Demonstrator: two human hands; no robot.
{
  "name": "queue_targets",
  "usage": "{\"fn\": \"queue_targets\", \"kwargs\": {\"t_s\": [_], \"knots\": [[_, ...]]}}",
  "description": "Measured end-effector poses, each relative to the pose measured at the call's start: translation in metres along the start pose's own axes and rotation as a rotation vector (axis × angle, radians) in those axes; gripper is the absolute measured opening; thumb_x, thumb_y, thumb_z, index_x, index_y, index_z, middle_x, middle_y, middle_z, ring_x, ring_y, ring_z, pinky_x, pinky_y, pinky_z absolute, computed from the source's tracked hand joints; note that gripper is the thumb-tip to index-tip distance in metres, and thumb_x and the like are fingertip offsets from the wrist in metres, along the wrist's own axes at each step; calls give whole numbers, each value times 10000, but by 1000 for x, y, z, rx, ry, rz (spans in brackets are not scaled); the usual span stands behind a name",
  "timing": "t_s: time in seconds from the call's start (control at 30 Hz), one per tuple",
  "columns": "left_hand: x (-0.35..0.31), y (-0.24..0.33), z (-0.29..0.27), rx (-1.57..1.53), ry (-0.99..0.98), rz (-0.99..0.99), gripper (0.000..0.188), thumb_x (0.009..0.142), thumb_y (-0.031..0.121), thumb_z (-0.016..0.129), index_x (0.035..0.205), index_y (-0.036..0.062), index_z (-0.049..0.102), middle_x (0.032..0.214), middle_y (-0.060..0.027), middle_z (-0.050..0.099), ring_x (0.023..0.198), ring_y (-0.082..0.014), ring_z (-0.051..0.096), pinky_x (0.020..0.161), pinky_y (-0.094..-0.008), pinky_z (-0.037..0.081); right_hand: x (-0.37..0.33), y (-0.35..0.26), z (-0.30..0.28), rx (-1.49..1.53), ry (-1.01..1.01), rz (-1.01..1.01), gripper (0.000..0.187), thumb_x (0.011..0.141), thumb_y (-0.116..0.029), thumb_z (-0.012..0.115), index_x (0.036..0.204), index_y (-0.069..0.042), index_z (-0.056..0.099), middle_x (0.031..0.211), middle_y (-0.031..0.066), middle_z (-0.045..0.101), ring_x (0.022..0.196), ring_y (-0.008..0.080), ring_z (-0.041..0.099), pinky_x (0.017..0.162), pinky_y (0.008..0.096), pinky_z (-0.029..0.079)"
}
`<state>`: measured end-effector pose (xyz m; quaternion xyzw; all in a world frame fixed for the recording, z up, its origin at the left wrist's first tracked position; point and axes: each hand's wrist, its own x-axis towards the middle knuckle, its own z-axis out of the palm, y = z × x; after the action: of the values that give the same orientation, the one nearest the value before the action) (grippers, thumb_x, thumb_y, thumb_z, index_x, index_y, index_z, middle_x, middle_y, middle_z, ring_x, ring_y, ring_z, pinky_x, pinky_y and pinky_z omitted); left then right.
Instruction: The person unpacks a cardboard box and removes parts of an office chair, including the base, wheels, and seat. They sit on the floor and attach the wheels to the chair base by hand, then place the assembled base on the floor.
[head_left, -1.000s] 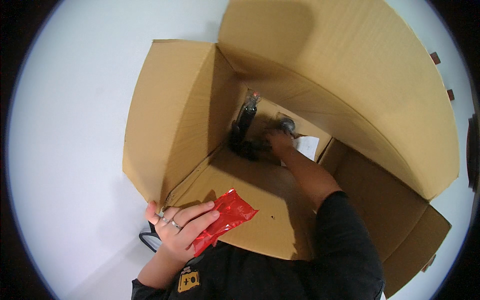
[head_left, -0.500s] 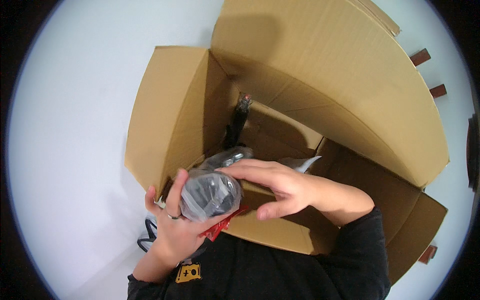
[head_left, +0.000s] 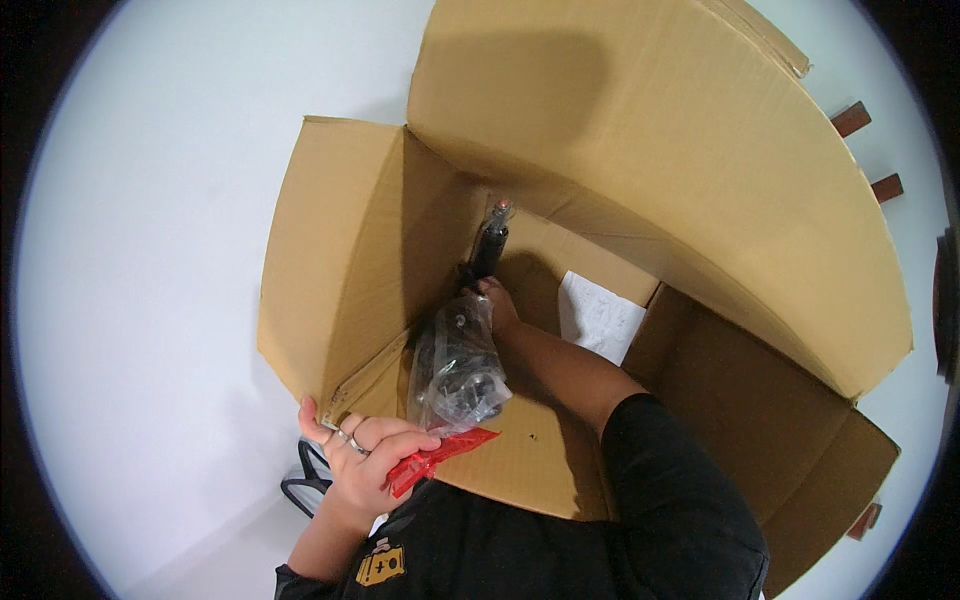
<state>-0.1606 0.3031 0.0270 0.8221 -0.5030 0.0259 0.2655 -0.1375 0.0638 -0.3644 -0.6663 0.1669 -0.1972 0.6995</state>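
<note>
Clear plastic bag [head_left: 458,372] and red packet [head_left: 436,460] gripped in left hand [head_left: 366,462]; right hand [head_left: 497,300] grasps black tool [head_left: 487,250]

cardboard box [head_left: 340,260] open above, tall flaps [head_left: 640,150] crowding sides

My left hand [head_left: 365,465] holds a red packet [head_left: 437,459] and a clear plastic bag [head_left: 458,365] of dark parts. My right hand [head_left: 497,300] is deep inside the big cardboard box [head_left: 340,250], touching a black tool [head_left: 488,245]. White paper [head_left: 600,318] lies just beside it.
</note>
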Motion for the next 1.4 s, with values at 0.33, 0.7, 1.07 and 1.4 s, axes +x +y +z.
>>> {"fn": "queue_targets", "kwargs": {"t_s": [0.33,0.7,1.07,1.4], "knots": [[-14,-2,8,-53,26,0,134,687,260,680,815,261,642,756,81,600,655,-98,513,1025,-502,-40,54,-71,-35,-342,-150,-139,253,752,-266,703,949,-111,669,1132,178,480,1127,299,404,986,393,304],[-30,-6,15,-17,195,75,101,695,243,640,796,245,640,720,63,571,630,-113,490,1039,-488,-4,-19,-166,-48,-574,21,-341,328,709,-266,731,953,-63,648,1077,200,491,1059,343,439,915,377,359],[80,-26,28,-142,485,219,107,683,176,627,782,214,642,735,50,577,656,-115,537,1001,-416,132,-50,-364,-91,-847,77,-503,260,693,-148,729,941,-127,652,1072,147,486,1055,318,430,925,393,357],[203,-59,6,-68,292,481,378,693,393,648,948,132,550,918,-13,566,823,-159,548,944,-503,186,-122,-597,-74,-1052,806,-770,262,808,-171,630,1041,-56,592,1129,112,553,1035,238,504,903,378,379]]}}
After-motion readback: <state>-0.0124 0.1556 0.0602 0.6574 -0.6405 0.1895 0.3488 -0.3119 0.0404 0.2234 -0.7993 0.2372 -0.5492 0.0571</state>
